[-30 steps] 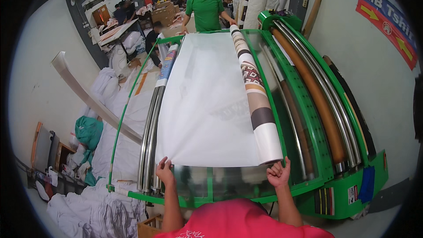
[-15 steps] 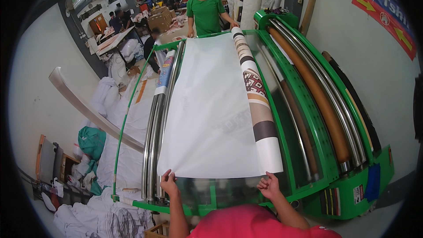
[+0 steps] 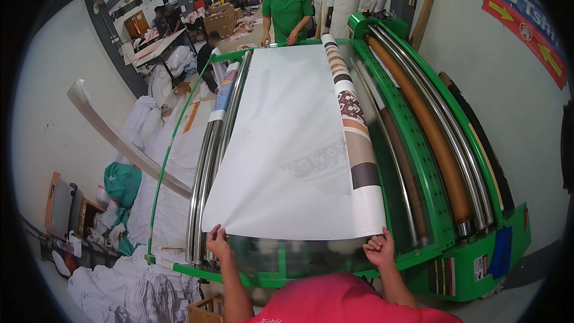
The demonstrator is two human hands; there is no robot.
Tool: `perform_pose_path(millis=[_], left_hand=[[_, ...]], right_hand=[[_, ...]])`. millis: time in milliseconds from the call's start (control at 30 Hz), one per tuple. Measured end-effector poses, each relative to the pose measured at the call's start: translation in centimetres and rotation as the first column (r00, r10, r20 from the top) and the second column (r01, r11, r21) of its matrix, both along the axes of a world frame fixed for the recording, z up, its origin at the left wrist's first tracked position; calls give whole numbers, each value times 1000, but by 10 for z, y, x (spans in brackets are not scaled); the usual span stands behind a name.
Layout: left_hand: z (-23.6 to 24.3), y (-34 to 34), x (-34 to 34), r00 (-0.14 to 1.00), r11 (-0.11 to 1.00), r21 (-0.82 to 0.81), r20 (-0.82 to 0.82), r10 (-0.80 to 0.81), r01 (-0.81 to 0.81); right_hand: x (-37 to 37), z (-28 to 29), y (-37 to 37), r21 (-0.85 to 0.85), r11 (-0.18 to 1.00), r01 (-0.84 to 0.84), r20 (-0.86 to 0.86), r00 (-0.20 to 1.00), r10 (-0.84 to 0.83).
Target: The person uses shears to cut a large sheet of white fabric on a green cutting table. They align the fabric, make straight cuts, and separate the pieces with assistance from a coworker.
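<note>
A wide white paper sheet (image 3: 281,125) lies over the bed of a green-framed machine. Along its right side runs a paper roll (image 3: 363,173) with a printed pattern in brown, black, orange and white; faint print shows through the sheet beside it. My left hand (image 3: 221,246) is closed, pinching the sheet's near left corner, with creases fanning out from the fingers. My right hand (image 3: 380,247) has curled fingers and is closed at the near right corner, at the white end of the roll. Its exact grip is partly hidden.
Steel rollers (image 3: 206,185) lie left of the sheet, a brown roller (image 3: 427,137) right. A person in a green shirt (image 3: 287,12) stands at the far end. A long curved strip (image 3: 125,143) juts out at left. White cloth (image 3: 131,284) is piled at lower left.
My left hand has drawn the sheet's near left corner leftward. My right hand has moved right and up to the roll's end. The person opposite has taken a hand off the roll.
</note>
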State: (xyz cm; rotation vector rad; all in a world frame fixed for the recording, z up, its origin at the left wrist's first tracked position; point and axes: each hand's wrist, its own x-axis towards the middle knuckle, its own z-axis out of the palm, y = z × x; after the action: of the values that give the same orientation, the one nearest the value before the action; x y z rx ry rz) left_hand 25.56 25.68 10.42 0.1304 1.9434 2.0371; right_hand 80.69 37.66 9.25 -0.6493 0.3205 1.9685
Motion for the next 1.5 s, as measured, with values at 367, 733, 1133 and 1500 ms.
perform_pose_path(millis=[367, 733, 1133, 1500], left_hand=[[-32, -8, 4, 996, 996, -84, 91, -8, 16], [-54, -16, -5, 931, 996, 49, 356, -83, 70], [-29, -19, 34, 963, 958, -116, -33, -269, 264], [119, 45, 89, 597, 678, -76, -409, -690, 731]], right_hand=[[-18, -27, 4, -17, 999, 36, 817, 577, -7], [17, -32, 18, 94, 988, 124, 749, 645, -153], [64, -32, 36, -14, 980, 196, 870, 485, -85], [-82, -47, -74, 131, 384, -914, 986, 79, -148]])
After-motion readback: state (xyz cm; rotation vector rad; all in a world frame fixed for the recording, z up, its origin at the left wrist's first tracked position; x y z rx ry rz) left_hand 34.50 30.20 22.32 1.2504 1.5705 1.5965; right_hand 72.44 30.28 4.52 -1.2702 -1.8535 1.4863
